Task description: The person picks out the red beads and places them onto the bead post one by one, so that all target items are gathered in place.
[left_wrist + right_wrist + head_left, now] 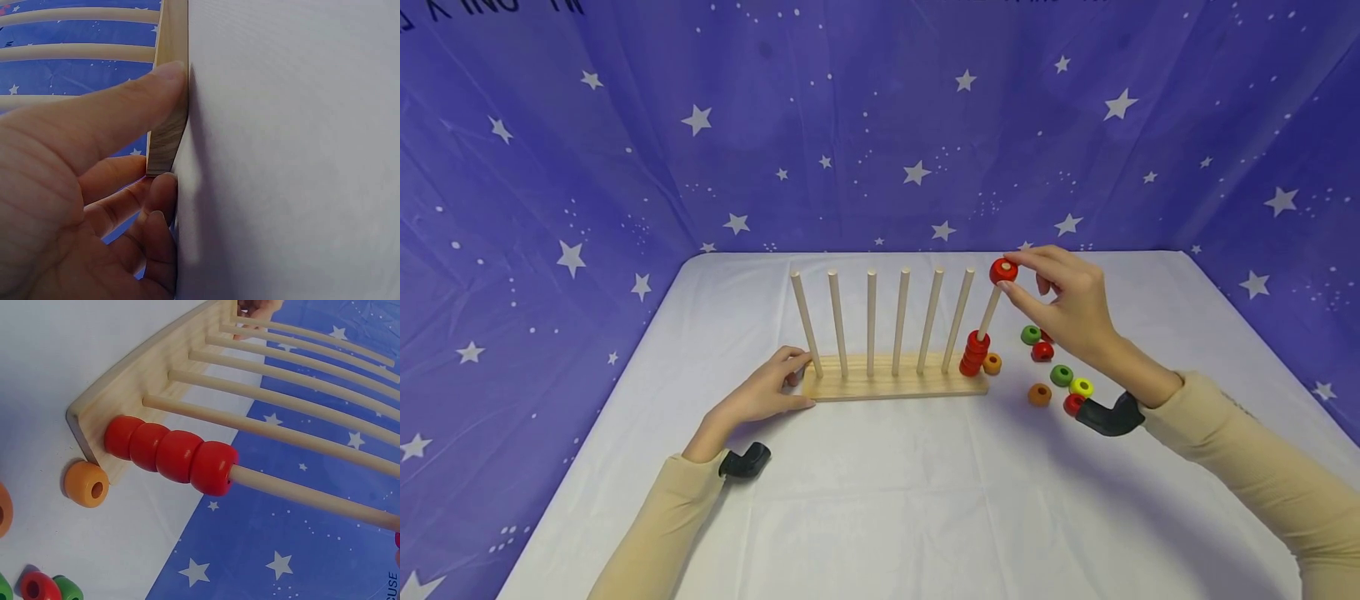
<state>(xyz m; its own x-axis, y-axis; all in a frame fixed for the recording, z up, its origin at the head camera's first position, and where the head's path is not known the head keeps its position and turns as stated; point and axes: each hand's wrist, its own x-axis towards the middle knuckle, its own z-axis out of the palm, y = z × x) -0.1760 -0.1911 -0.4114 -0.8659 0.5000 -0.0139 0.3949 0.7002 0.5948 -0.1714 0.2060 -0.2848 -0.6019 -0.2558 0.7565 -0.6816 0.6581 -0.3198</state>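
Note:
A wooden peg rack (895, 385) stands on the table with a row of several upright pegs. My left hand (766, 387) grips the rack's left end, the thumb (156, 87) along its front edge and the fingers round the end. At the top of the rightmost peg, my right hand (1071, 304) pinches a red bead (997, 276) between thumb and fingers; the peg's tip shows in the bead's hole. Lower on that same peg, several red beads (178, 456) are stacked down to the base. The other pegs are bare.
Loose beads lie right of the rack: an orange bead (84, 484) against its right end, another orange bead (1039, 395), green beads (1062, 375), a yellow bead (1081, 387) and red ones (1042, 352). A starry purple curtain (865, 125) surrounds the white-covered table (880, 500).

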